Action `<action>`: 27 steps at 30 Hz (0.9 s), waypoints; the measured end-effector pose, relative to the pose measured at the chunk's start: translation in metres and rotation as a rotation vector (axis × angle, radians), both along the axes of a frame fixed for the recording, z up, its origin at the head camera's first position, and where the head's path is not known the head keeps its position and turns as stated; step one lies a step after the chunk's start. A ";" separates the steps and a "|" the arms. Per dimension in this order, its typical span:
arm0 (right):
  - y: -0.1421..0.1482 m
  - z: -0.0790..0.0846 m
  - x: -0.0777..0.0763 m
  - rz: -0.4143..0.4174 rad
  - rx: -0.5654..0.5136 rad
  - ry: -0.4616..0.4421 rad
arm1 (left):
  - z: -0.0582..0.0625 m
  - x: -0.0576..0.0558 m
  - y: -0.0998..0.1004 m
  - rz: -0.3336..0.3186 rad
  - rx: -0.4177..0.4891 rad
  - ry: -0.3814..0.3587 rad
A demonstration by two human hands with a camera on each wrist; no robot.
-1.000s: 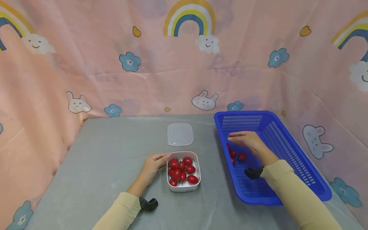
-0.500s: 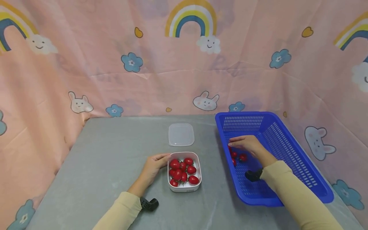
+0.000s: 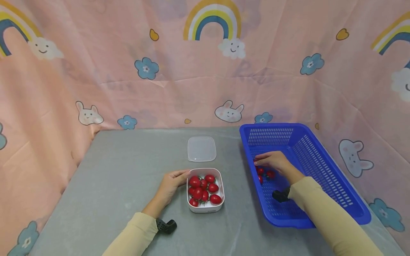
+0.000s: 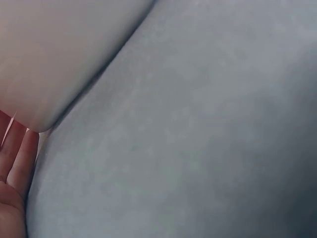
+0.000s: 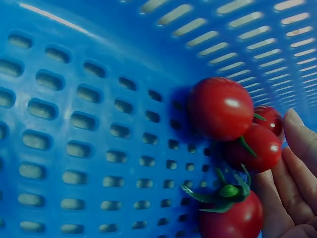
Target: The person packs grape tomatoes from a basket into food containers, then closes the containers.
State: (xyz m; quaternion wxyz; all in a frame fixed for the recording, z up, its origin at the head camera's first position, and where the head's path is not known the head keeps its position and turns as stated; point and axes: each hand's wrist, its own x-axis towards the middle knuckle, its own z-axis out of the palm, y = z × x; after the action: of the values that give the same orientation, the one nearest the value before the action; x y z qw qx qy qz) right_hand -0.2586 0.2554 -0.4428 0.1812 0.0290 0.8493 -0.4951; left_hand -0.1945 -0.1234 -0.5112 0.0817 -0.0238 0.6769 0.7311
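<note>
A white square container [image 3: 205, 209] holds several red cherry tomatoes [image 3: 197, 193]. My left hand [image 3: 169, 186] touches its far left corner with fingers fairly straight; the left wrist view shows those fingers [image 4: 20, 153] against the pale container wall. My right hand [image 3: 277, 163] reaches down into the blue basket [image 3: 307, 223], beside several more cherry tomatoes [image 5: 220, 109] near its left wall. In the right wrist view the thumb [image 5: 299, 134] is at the edge of the farthest tomato [image 5: 270, 118]. The other fingertips are hidden behind tomatoes, so whether they pinch one is unclear.
A clear square lid [image 3: 201, 149] lies behind the container on the grey table [image 3: 128, 160]. The basket, with slotted raised walls, stands at the table's right. A pink patterned curtain [image 3: 173, 92] hangs behind and along both sides.
The right hand has lowered among the tomatoes in the basket, staying nearly still over the last half second. The left hand and the container have kept their places.
</note>
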 end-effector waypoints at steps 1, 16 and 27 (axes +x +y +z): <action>0.000 -0.001 0.000 -0.004 -0.001 0.000 | 0.000 0.000 0.000 0.000 0.000 0.001; -0.003 -0.005 -0.003 0.045 0.045 0.011 | 0.000 -0.001 0.000 0.004 0.009 -0.004; 0.002 0.013 -0.005 -0.004 0.062 -0.021 | -0.001 -0.001 0.000 0.003 -0.004 -0.002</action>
State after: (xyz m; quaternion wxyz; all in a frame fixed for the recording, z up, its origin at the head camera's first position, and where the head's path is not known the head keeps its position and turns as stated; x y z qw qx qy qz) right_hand -0.2640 0.2574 -0.4301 0.1880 0.0414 0.8622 -0.4685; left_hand -0.1959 -0.1238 -0.5121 0.0812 -0.0258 0.6781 0.7300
